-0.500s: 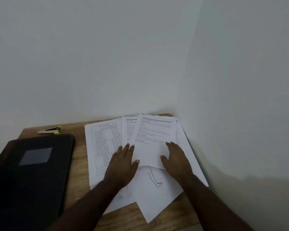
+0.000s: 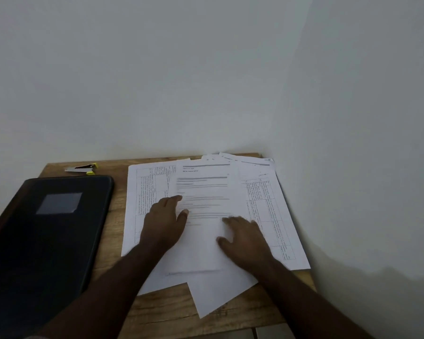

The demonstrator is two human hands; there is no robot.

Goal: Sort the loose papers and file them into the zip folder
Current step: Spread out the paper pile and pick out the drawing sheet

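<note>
Your loose papers (image 2: pixel 262 204) lie in an untidy, overlapping spread on the right half of the wooden table (image 2: pixel 113 238), pushed up toward the corner where the two pale walls meet. They are white printed sheets. The top sheet (image 2: pixel 206 192) sits roughly upright in front of you and carries grey heading bars and short lines of text that are too blurred to read. Under it, to the left and to the right, lie sheets printed with ruled tables and dense small type, turned sideways. A blank-looking sheet (image 2: pixel 218 294) pokes out at an angle at the near edge, its corner pointing toward you.

Your left hand (image 2: pixel 164 226) rests flat on the left edge of the top sheet, fingers straight and held close together, thumb set apart and lying on the paper. Your right hand (image 2: pixel 245 238) rests palm down on the lower right part of the same sheet, fingers loosely extended and slightly spread; it is blurred, so you cannot tell more about how the fingertips sit.

The zip folder (image 2: pixel 42 241), dark with a grey rectangular label panel on its cover, lies closed on the left side of the table, well apart from both hands. Just behind it sits a small stapler (image 2: pixel 82 168) with yellow trim.
</note>
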